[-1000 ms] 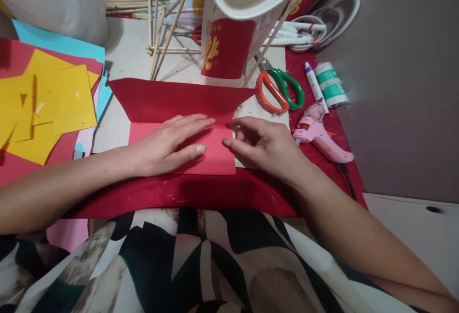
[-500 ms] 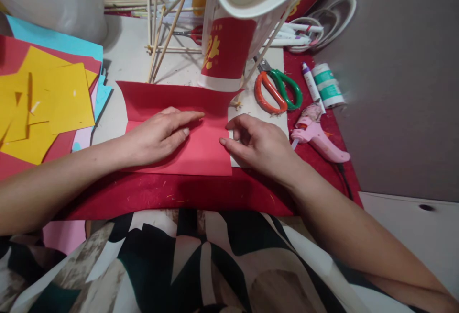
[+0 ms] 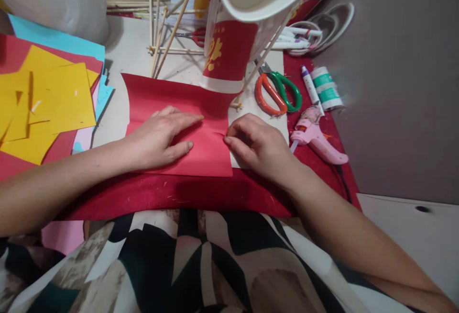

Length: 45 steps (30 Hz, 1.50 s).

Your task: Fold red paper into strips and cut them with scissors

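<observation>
A creased sheet of red paper (image 3: 211, 155) lies in front of me at the near edge of the table, its far part bent upward. My left hand (image 3: 163, 136) rests flat on the paper, thumb and fingers spread apart. At the paper's right edge, my right hand (image 3: 253, 140) pinches the sheet between thumb and forefinger, and a small pucker shows at the fingertips. Just behind the raised part stands a red and white paper cup (image 3: 229, 54). Beside the cup is a frame of thin wooden sticks (image 3: 172, 30).
Yellow paper pieces (image 3: 64, 97) lie over red and blue sheets at the left. Scissors (image 3: 274, 93) with orange and green handles, a purple-capped marker (image 3: 311, 88), a green and white roll (image 3: 327, 88) and a pink glue gun (image 3: 319, 136) lie to the right, near a grey wall (image 3: 401, 83).
My right thumb and forefinger have closed on the paper's right edge. The far part of the sheet has tilted slightly, and my left thumb has spread a little from its fingers.
</observation>
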Each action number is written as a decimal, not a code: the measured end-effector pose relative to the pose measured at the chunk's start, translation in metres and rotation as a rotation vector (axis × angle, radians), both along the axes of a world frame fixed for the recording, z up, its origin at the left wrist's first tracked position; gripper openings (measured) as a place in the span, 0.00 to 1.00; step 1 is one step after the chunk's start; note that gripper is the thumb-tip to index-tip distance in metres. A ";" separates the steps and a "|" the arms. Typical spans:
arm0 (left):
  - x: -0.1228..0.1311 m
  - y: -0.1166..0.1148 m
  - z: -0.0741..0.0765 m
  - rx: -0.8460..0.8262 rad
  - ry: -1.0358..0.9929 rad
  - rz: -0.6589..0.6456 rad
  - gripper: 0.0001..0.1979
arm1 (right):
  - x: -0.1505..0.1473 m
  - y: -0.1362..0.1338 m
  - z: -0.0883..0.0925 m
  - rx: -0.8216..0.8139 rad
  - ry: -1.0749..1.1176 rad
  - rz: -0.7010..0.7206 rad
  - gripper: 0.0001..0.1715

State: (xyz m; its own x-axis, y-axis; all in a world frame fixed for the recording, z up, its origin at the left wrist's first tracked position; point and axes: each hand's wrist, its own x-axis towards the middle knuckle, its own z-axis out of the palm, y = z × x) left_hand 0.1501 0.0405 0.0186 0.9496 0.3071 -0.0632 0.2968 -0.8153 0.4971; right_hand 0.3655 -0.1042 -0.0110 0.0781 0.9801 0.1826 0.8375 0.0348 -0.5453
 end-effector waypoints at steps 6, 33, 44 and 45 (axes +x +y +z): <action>-0.001 -0.001 -0.005 0.058 0.023 -0.026 0.32 | -0.004 -0.001 0.002 -0.004 -0.010 -0.042 0.03; -0.015 -0.044 -0.023 0.436 0.063 -0.243 0.43 | -0.009 0.004 -0.016 0.138 -0.237 -0.096 0.06; -0.023 -0.070 -0.027 0.611 0.026 -0.267 0.45 | -0.010 0.002 -0.014 0.149 -0.254 -0.092 0.08; -0.022 -0.069 -0.025 0.607 0.043 -0.262 0.45 | -0.010 0.002 -0.014 0.146 -0.250 -0.093 0.08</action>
State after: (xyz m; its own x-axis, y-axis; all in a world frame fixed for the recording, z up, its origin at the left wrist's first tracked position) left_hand 0.1280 -0.0285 -0.0067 0.9982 0.0592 0.0086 0.0597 -0.9949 -0.0809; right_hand 0.3554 -0.1026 -0.0248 0.1012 0.9329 0.3455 0.9486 0.0143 -0.3163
